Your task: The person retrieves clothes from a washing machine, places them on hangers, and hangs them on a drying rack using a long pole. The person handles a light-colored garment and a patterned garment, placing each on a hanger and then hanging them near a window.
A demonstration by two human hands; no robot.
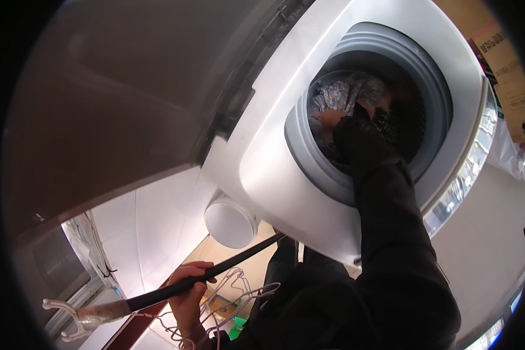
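Observation:
My left hand (187, 291) grips the dark shaft of a clothes pole (170, 292), whose white forked head (81, 319) points to the lower left. Several wire clothes hangers (240, 302) hang about my left wrist. My right arm, in a black sleeve, reaches down into the drum (409, 113) of a top-loading washing machine (273, 175). Inside, my right hand (331, 119) is against patterned laundry (334, 96). Its fingers blend into the dim cloth, so their grip is unclear. More clothing, pale and dark, lies in the drum beside it.
The washer's raised dark lid (127, 96) fills the upper left. A white bucket (231, 223) sits by the washer's lower left corner. Cardboard boxes (507, 78) and a plastic bag (505, 151) are at the right. Something green (237, 327) is on the floor below the hangers.

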